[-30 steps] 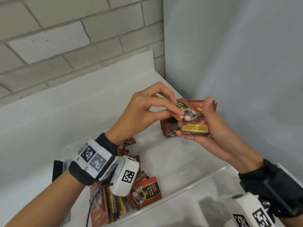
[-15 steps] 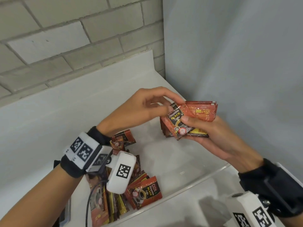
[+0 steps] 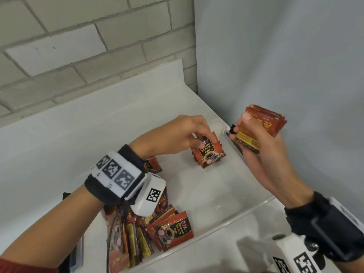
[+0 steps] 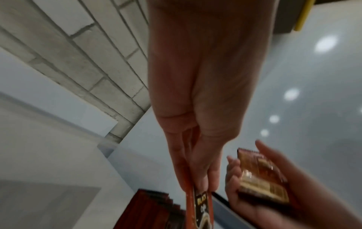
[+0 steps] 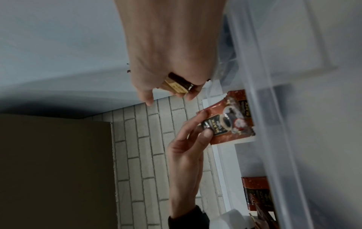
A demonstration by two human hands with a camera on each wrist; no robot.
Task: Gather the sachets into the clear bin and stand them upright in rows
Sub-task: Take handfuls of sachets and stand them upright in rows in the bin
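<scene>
- Since 0.5 s ago your hands split: left hand (image 3: 183, 133) dropped into the clear bin (image 3: 232, 205), right hand (image 3: 262, 154) lifted away to the right.
- Left grip: fingertips pinch 1 sachet (image 3: 209, 154) by its top edge, upright, against the standing row (image 4: 154, 207) at the bin's far end.
- Right grip: clenched round a stack of sachets (image 3: 260, 129), held above the bin's right wall.
- Loose sachets (image 3: 169, 231) lie jumbled in the bin's near-left corner.
- Bin sits on the white table (image 3: 59, 138), by the brick wall (image 3: 78, 46).
</scene>
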